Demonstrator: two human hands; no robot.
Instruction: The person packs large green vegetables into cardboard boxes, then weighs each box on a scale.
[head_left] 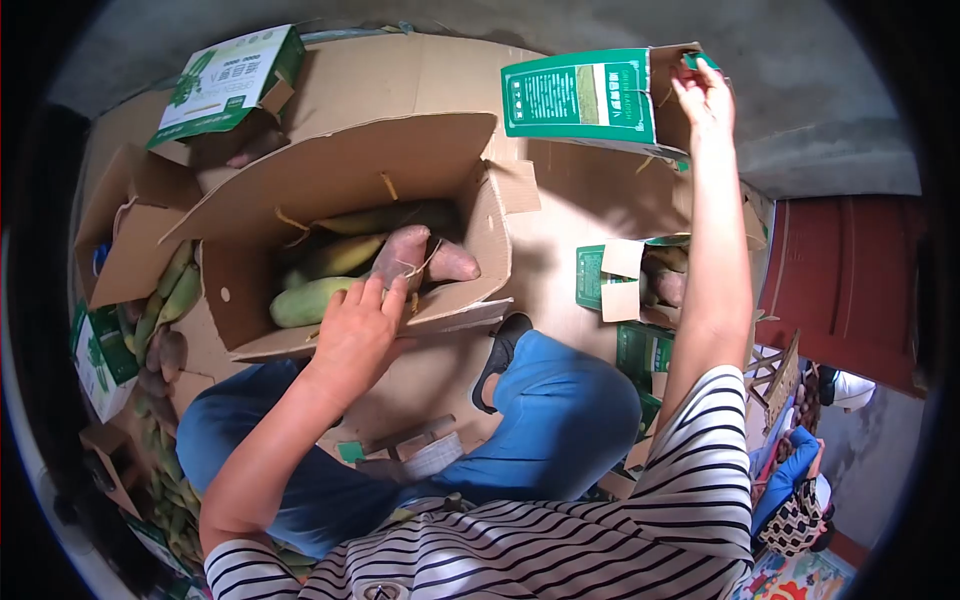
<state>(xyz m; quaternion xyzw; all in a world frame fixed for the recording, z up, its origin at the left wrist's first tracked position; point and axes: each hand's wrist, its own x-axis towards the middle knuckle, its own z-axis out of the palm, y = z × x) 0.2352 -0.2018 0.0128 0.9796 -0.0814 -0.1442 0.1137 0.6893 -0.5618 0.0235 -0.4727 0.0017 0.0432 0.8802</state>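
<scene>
A large open cardboard box (355,150) stands before my crossed legs. Inside lie green radishes (310,302), pinkish sweet potatoes (402,255) and a yellowish-green long vegetable (342,256). My left hand (357,325) reaches over the box's near wall, fingers stretched out beside a green radish and the sweet potatoes; its fingertips partly cover the radish. Up at the far right, my right hand (708,98) pinches the end flap of a green printed carton (577,98), which lies tilted with its open end toward that hand.
Another green and white carton (225,80) sits at the back left. Loose radishes (180,290) and sweet potatoes (168,352) pile on the left. A small open carton (620,278) holds vegetables at right. Beyond it, another person's blue sleeve (787,468) shows near a red door (845,280).
</scene>
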